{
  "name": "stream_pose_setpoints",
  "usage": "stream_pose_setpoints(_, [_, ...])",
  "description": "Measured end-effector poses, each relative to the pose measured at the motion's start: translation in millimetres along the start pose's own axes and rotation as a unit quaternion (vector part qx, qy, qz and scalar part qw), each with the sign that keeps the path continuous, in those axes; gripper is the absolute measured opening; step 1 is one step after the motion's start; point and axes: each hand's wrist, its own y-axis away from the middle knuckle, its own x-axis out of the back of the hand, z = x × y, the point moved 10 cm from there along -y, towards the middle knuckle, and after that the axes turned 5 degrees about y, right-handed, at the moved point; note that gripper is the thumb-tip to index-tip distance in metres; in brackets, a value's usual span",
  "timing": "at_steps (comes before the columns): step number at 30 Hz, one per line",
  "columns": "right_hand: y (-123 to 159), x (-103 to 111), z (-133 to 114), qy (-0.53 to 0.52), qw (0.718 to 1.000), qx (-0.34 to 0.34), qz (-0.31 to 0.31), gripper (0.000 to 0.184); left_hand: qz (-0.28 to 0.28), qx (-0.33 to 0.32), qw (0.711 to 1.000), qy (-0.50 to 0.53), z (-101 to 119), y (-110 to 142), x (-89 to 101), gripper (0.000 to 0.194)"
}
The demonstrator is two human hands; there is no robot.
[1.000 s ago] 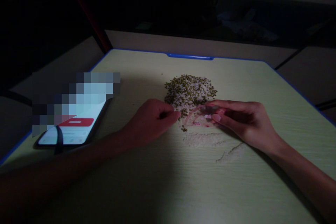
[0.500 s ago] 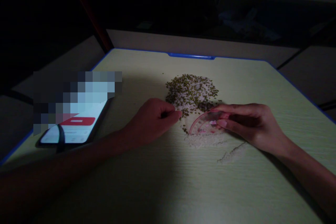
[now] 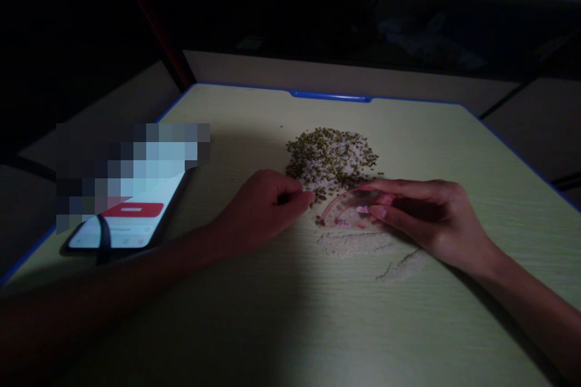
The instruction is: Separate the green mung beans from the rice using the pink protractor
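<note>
– What is the right hand (image 3: 436,211) holding?
– A protractor (image 3: 347,211): a thin, see-through pink half-disc, pinched between thumb and fingers at its right end. It looks like plastic, with small brighter pink markings inside the arc.
– Where is it, and which way does it point?
– Just on the near side of the mound (image 3: 333,157), at the middle of the desk (image 3: 345,326). Its long axis, the straight side, runs left to right and faces the person; the arc bows away, toward the mound.
– And the mound itself?
– Roughly round and grainy, small green seeds mixed with whitish grains. A few green seeds have strayed past its near edge.
– How does the left hand (image 3: 265,211) stand?
– Fingers curled together in a loose fist, thumb tip close to those strays.
– Anything nearer the person?
– A pale, rough-textured streak (image 3: 356,243) just below the protractor, and a thinner slanting streak (image 3: 399,265) to its right.
– The desk's finish?
– Smooth, pale, faintly wood-grained, with blue edging (image 3: 238,87). A glossy phone (image 3: 136,217), its screen lit, lies at the left.
</note>
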Motion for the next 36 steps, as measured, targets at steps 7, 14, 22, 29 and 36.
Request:
stream_pose_setpoints(7, [0, 11, 11, -0.032, 0.998, -0.038, 0.037, 0.023, 0.005, -0.007, 1.000, -0.002, 0, 1, -0.4, 0.039])
stream_pose_setpoints(14, [-1, 5, 11, -0.054, 0.998, -0.032, 0.027, 0.025, 0.007, -0.016, 1.000, -0.003, 2, 0, -0.5, 0.039])
stream_pose_setpoints(22, [-1, 6, 10, -0.053, 0.996, -0.050, 0.043, 0.024, 0.004, -0.015, 1.000, 0.004, 2, 1, -0.3, 0.038])
stream_pose_setpoints(29, [0, 17, 19, -0.095, 0.988, -0.078, 0.096, 0.023, 0.003, -0.006, 1.000, 0.005, 0, 1, -0.4, 0.038])
stream_pose_setpoints(36, [-1, 17, 19, -0.099, 0.986, -0.080, 0.103, 0.023, 0.005, -0.010, 1.000, -0.002, 1, 1, 0.5, 0.038])
